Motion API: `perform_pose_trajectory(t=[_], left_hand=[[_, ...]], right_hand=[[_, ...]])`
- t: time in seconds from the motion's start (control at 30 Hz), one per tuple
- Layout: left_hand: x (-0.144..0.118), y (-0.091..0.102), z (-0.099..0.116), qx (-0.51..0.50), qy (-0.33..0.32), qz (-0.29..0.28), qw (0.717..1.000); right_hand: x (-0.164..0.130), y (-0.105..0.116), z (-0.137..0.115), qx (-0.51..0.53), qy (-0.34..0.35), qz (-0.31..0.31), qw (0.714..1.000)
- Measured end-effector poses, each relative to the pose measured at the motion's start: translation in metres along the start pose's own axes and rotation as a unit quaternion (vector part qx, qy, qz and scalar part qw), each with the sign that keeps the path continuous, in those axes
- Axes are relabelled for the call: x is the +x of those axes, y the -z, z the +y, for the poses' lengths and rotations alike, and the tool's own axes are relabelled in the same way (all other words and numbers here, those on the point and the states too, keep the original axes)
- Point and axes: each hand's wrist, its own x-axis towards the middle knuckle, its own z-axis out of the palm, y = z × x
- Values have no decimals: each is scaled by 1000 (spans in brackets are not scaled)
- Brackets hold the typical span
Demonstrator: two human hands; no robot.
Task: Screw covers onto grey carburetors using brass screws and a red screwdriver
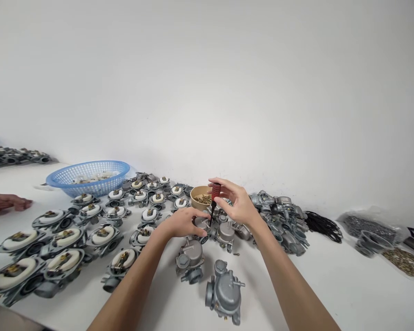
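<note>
My right hand (235,201) grips a screwdriver with a red handle (215,191), held upright with its dark tip pointing down. The tip meets a grey metal carburetor (202,224) that my left hand (183,221) steadies on the white table. Just behind the screwdriver stands a tan bowl (195,191) of small brass screws. Two more closed grey carburetors (190,259) (225,291) lie between my forearms, nearer to me.
Rows of open carburetors with white floats (60,239) cover the table's left. A blue basket (89,176) stands behind them. Another person's hand (5,202) rests at the far left. A heap of carburetors (283,220), black rings (322,225) and bags of parts (369,230) lie right.
</note>
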Motion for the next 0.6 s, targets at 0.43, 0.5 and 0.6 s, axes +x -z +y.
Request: perform_pose_trajectory(t=[0.43, 0.5, 0.6], left_hand=[[-3, 0, 7, 51, -3, 20, 998], [-5, 1, 7, 61, 5, 34, 998], [-7, 3, 5, 53, -4, 41, 998]], right_hand=[[2, 2, 0, 4, -21, 25, 999], [1, 4, 2, 6, -13, 38, 999], [0, 6, 1, -9, 1, 62, 998]])
